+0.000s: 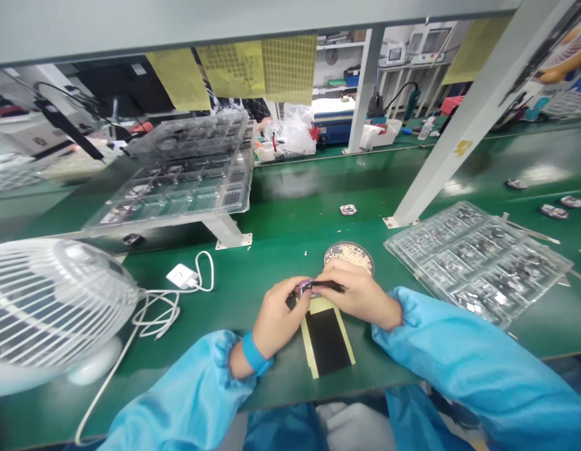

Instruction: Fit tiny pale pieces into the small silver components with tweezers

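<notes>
Between the fingertips of my left hand (280, 311) is a small purple-rimmed device part (305, 287), its face partly hidden. My right hand (354, 292) pinches a pair of dark tweezers (329, 285), whose tip meets the part. Both hands are close together above a black mat (327, 341) edged with pale yellow tape. Just behind my right hand stands a round dish (349, 251) holding many tiny beige pieces, partly covered by that hand. A blue band circles my left wrist.
At right lies a clear compartment tray (478, 260) of small parts. A white fan (56, 307), a charger (182, 275) and its cable are at left. Stacked trays (187, 181) rest on a raised shelf. A slanted post (459, 125) rises behind; a loose part (347, 210) lies mid-table.
</notes>
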`<state>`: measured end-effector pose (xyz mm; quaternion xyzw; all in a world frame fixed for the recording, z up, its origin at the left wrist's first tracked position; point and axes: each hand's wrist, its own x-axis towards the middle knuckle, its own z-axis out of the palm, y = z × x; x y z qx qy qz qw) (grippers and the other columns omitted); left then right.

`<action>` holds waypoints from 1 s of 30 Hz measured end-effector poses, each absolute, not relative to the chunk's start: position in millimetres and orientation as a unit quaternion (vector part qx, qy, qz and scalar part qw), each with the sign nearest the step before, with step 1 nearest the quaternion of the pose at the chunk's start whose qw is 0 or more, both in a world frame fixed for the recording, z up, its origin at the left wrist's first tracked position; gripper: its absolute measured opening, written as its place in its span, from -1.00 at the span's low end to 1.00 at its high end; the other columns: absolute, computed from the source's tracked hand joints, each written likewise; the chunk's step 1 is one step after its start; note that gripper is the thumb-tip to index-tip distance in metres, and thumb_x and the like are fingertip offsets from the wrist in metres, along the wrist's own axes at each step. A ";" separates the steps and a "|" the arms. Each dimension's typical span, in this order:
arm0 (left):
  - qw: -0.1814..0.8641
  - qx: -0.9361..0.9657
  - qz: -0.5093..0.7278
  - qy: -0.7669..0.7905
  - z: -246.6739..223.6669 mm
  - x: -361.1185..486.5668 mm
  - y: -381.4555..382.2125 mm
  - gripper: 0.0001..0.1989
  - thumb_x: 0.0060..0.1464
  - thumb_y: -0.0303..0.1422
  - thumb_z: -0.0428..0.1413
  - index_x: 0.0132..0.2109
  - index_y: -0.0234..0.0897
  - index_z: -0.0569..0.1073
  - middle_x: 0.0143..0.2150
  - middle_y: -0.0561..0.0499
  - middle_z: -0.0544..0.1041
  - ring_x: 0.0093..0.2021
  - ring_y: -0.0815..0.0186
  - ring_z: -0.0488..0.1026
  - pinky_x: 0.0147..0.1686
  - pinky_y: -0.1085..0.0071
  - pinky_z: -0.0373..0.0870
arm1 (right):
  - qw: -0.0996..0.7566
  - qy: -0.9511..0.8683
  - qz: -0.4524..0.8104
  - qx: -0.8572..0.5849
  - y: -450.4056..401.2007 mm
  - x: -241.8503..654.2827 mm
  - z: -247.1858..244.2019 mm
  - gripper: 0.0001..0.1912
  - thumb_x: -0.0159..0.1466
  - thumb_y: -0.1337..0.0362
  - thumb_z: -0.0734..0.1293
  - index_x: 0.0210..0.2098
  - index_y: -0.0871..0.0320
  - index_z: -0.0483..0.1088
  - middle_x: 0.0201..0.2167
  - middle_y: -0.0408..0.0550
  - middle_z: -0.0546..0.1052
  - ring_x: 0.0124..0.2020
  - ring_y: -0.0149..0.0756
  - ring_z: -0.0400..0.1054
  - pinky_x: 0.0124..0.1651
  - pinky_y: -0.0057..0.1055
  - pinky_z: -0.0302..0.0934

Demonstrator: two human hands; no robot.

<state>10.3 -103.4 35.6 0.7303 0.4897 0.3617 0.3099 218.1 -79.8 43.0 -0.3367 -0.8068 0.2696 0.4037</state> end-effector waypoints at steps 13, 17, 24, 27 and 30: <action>0.273 0.748 0.333 0.504 44.4 1.0 -54.6 -0.71 0.32 -0.24 0.04 0.12 -0.15 0.42 -0.14 0.01 0.60 -0.20 0.23 0.53 -0.13 0.33 0.40 | 0.297 -0.817 0.188 -0.457 -62.2 264.9 71.1 -0.82 0.41 0.29 0.28 -0.05 0.09 0.49 -0.17 -0.01 0.49 -0.16 -0.24 0.39 -0.07 -0.33 0.25; 0.145 0.748 0.293 0.577 57.3 -4.5 27.4 -0.71 0.31 -0.32 0.00 0.12 -0.21 0.43 -0.07 -0.05 0.58 -0.16 0.18 0.50 -0.08 0.28 0.38 | 0.304 -0.784 0.153 -0.519 -51.0 286.4 73.9 -0.79 0.40 0.28 0.27 -0.13 0.12 0.55 -0.26 -0.02 0.48 -0.25 -0.26 0.39 -0.13 -0.31 0.24; 0.120 0.758 0.276 0.578 53.2 62.9 104.9 -0.57 0.19 -0.34 0.13 0.19 -0.35 0.43 0.27 -0.33 0.32 0.33 -0.16 0.10 0.28 -0.12 -0.01 | 0.471 -0.726 0.175 -0.469 -56.1 280.0 85.4 -0.72 0.40 0.20 0.28 -0.37 0.18 0.49 -0.37 -0.06 0.45 -0.33 -0.33 0.34 -0.26 -0.37 0.22; 0.176 0.782 0.269 0.535 42.6 106.9 110.7 -0.53 0.04 -0.27 0.31 0.10 -0.26 0.50 0.24 -0.24 0.38 0.32 -0.14 0.16 0.31 -0.08 -0.02 | 0.490 -0.704 0.180 -0.482 -57.5 279.0 85.9 -0.58 0.41 0.09 0.27 -0.50 0.19 0.40 -0.43 -0.06 0.44 -0.36 -0.33 0.34 -0.26 -0.37 0.23; 0.247 0.768 0.288 0.517 36.4 130.1 111.8 -0.64 0.01 -0.31 0.34 -0.03 -0.29 0.54 0.14 -0.25 0.46 0.28 -0.15 0.24 0.29 -0.07 0.06 | 0.477 -0.646 0.308 -0.510 -55.3 276.8 79.2 -0.55 0.41 -0.03 0.23 -0.41 0.18 0.41 -0.57 -0.13 0.42 -0.51 -0.38 0.33 -0.39 -0.43 0.25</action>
